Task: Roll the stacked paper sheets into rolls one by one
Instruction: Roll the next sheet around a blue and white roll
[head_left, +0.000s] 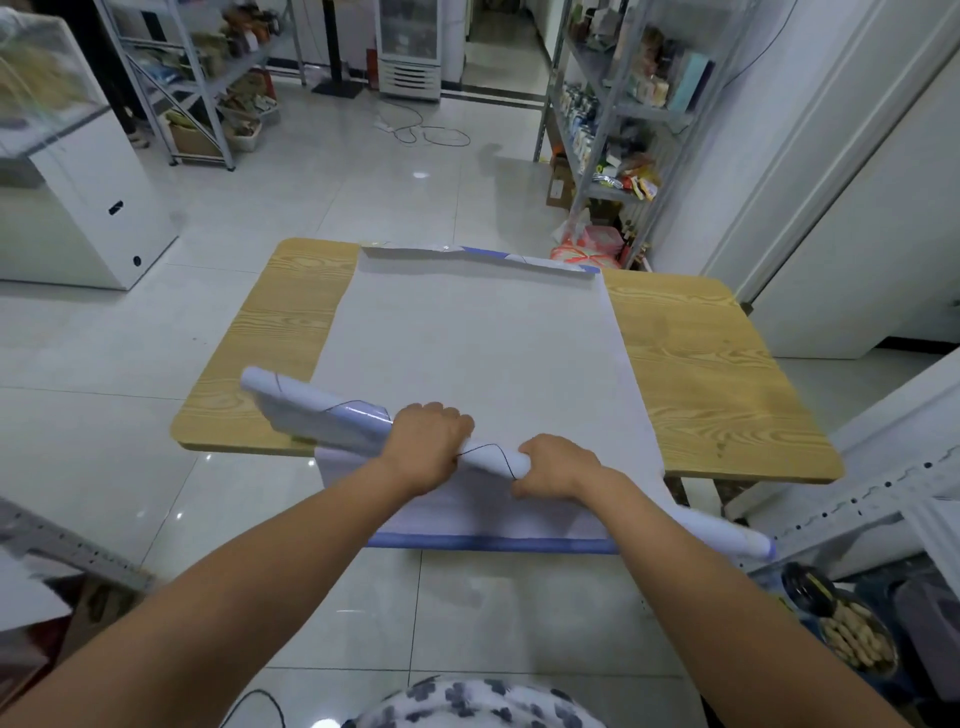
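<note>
A long white paper roll (317, 410) with blue print and black lines slants above the near edge of the wooden table (701, 374), its left end higher and farther, its right end low by the table's near right corner. My left hand (428, 441) grips the roll near its middle. My right hand (558, 465) grips it just to the right. Beneath lies the stack of large white paper sheets (478, 343), flat on the table; its near edge with a blue border hangs over the front and its far edge curls up.
Metal shelving racks with goods stand at the back left (208, 88) and right (618, 119). A white cabinet (83, 208) stands at the left. A container of peanuts (852, 639) sits low at the right. A cable (426, 132) lies on the tiled floor.
</note>
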